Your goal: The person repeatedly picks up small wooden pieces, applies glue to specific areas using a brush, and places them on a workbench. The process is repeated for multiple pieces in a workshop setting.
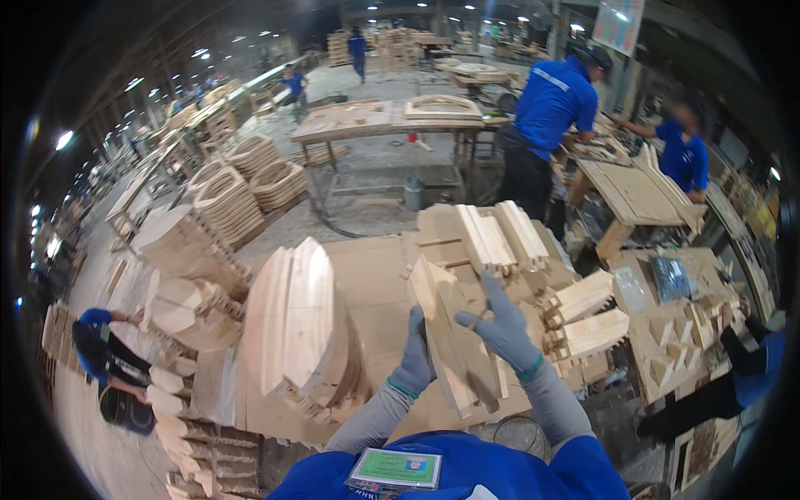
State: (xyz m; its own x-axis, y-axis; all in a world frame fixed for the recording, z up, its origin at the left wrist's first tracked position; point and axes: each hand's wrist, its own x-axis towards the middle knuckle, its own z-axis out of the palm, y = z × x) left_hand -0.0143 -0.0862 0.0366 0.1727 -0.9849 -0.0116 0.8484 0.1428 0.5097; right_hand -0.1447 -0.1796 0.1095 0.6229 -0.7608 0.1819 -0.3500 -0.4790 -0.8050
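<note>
A pale wooden panel (446, 321) with a pointed top stands tilted in front of me over the cardboard-covered table. My left hand (414, 357), in a grey glove, grips its left edge. My right hand (507, 329), also gloved, is open at the panel's right side, fingers spread and the thumb close to its edge; whether it touches cannot be made out. Left of the panel stands a stack of similar curved wooden panels (296, 325). Beyond my hands lie grooved wooden pieces (487, 237), and more notched pieces (587, 321) are piled at the right.
Stacked panels (187, 250) line the table's left side, near a bending person (104, 342). A person in blue (550, 108) and another (683, 154) work at a table (637, 192) ahead right. A person's arm (737, 342) reaches in at right. Another worktable (358, 125) stands ahead.
</note>
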